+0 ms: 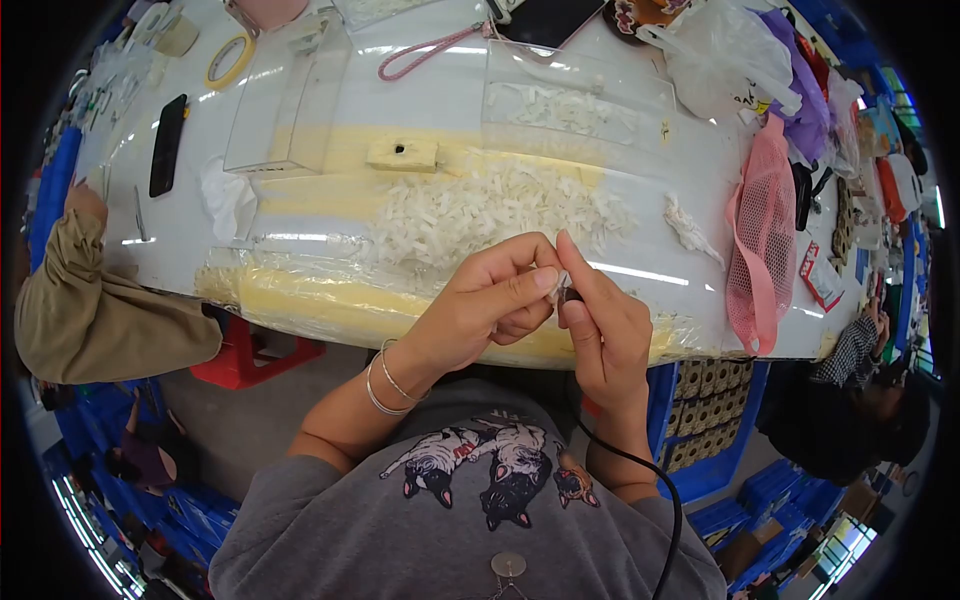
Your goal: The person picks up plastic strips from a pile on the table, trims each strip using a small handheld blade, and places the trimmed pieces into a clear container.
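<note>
My left hand (pixel 500 295) is closed in a pinch, with a small whitish piece (pixel 556 288) between the fingertips. Close against it, my right hand (pixel 606 325) is also closed, its thumb and forefinger around a small dark thing (pixel 571 295) whose kind I cannot make out. The fingertips of both hands nearly meet above the table's near edge. Just beyond them lies a loose pile of white translucent strips (pixel 490 212). Behind the pile sits a pale yellow block (pixel 402 154) with a dark hole. A black cable (pixel 640 462) runs along my right forearm; its upper end is hidden.
Clear plastic boxes (pixel 280 125) stand farther back, one with white strips inside. A phone (pixel 168 146) and a tape roll (pixel 230 60) lie left. On the right are a pink mesh bag (pixel 762 235) and plastic bags (pixel 725 60). A person's sleeve (pixel 95 300) is at left.
</note>
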`<action>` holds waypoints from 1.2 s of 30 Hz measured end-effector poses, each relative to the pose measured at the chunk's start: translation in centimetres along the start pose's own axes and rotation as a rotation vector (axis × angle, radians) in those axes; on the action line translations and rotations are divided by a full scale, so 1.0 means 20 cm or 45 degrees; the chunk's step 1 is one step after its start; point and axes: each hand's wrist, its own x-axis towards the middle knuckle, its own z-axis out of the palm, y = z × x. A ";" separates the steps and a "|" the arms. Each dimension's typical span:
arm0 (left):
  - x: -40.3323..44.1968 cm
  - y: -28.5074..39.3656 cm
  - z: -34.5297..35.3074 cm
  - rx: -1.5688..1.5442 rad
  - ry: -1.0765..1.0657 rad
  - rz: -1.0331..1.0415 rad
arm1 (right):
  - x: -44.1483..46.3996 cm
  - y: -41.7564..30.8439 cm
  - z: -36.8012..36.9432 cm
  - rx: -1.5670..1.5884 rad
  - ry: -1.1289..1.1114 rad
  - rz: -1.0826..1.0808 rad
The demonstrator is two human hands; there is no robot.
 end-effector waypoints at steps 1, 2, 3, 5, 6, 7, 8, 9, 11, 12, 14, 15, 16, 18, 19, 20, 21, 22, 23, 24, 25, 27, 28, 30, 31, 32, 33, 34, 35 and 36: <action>0.00 0.00 0.00 0.001 -0.001 0.000 | 0.00 0.00 0.00 -0.018 -0.011 0.005; -0.01 0.00 0.00 0.002 -0.001 0.000 | 0.00 0.00 -0.01 -0.037 -0.023 0.010; -0.01 0.00 -0.01 0.005 0.003 0.004 | 0.00 0.00 -0.01 -0.054 -0.035 0.015; -0.01 -0.01 -0.01 0.012 0.010 0.013 | 0.00 -0.01 0.00 -0.064 -0.030 0.035; -0.01 -0.01 -0.01 0.030 0.025 0.017 | 0.00 -0.01 0.00 -0.068 -0.028 0.044; -0.02 0.00 0.00 0.048 0.040 0.021 | 0.00 -0.02 0.00 -0.040 -0.022 0.035; -0.02 0.00 0.00 0.066 0.055 0.025 | 0.01 -0.02 0.01 -0.013 -0.016 0.026; -0.03 0.00 0.00 0.093 0.070 0.037 | 0.01 -0.02 0.01 -0.005 -0.015 0.015; -0.03 0.00 0.00 0.148 0.096 0.059 | 0.01 -0.02 0.01 -0.010 -0.019 -0.006; -0.03 0.00 0.00 0.149 0.093 0.061 | 0.00 -0.01 0.01 -0.024 -0.022 -0.018; -0.04 0.01 0.01 0.154 0.089 0.062 | 0.00 -0.02 -0.01 -0.107 -0.074 0.026; -0.04 0.01 0.01 0.177 0.099 0.067 | 0.00 -0.02 -0.02 -0.148 -0.099 0.047; -0.04 0.01 0.01 0.200 0.111 0.072 | 0.00 -0.02 -0.01 -0.108 -0.080 0.028; -0.04 0.01 0.01 0.257 0.137 0.088 | 0.00 -0.01 0.00 -0.029 -0.043 -0.011; -0.05 0.01 0.02 0.289 0.150 0.098 | 0.00 -0.01 0.00 -0.038 -0.043 -0.021; -0.05 0.01 0.02 0.323 0.162 0.107 | 0.00 -0.01 0.00 -0.049 -0.041 -0.030; -0.05 0.01 0.02 0.343 0.178 0.120 | 0.00 -0.01 0.00 -0.069 -0.046 -0.027; -0.05 0.01 0.03 0.363 0.193 0.134 | 0.00 -0.01 0.00 -0.089 -0.052 -0.024; -0.05 0.01 0.03 0.384 0.209 0.147 | 0.00 -0.01 0.00 -0.117 -0.064 -0.008; -0.05 0.00 0.03 0.411 0.217 0.162 | 0.00 -0.01 0.00 -0.145 -0.077 0.005; -0.05 0.00 0.03 0.439 0.225 0.177 | 0.00 -0.01 0.00 -0.127 -0.056 -0.038; -0.06 0.00 0.04 0.474 0.231 0.194 | 0.00 0.01 0.01 -0.104 -0.031 -0.092; -0.06 0.00 0.04 0.481 0.225 0.194 | 0.00 0.01 0.02 -0.100 -0.026 -0.103; -0.06 0.00 0.04 0.438 0.205 0.176 | -0.01 0.00 0.00 -0.121 -0.048 -0.054; -0.06 0.00 0.04 0.389 0.193 0.157 | -0.01 0.00 0.01 -0.119 -0.036 -0.066; -0.06 0.00 0.03 0.340 0.181 0.140 | -0.01 0.01 0.01 -0.117 -0.024 -0.079; -0.06 0.00 0.03 0.321 0.170 0.135 | 0.00 0.01 0.01 -0.108 -0.015 -0.090; -0.06 -0.01 0.02 0.302 0.162 0.130 | 0.00 0.01 0.02 -0.099 -0.006 -0.100; -0.06 -0.01 0.02 0.281 0.154 0.122 | 0.00 0.01 0.02 -0.082 -0.002 -0.102; -0.06 -0.01 0.02 0.274 0.158 0.111 | -0.01 0.00 0.02 -0.084 0.000 -0.083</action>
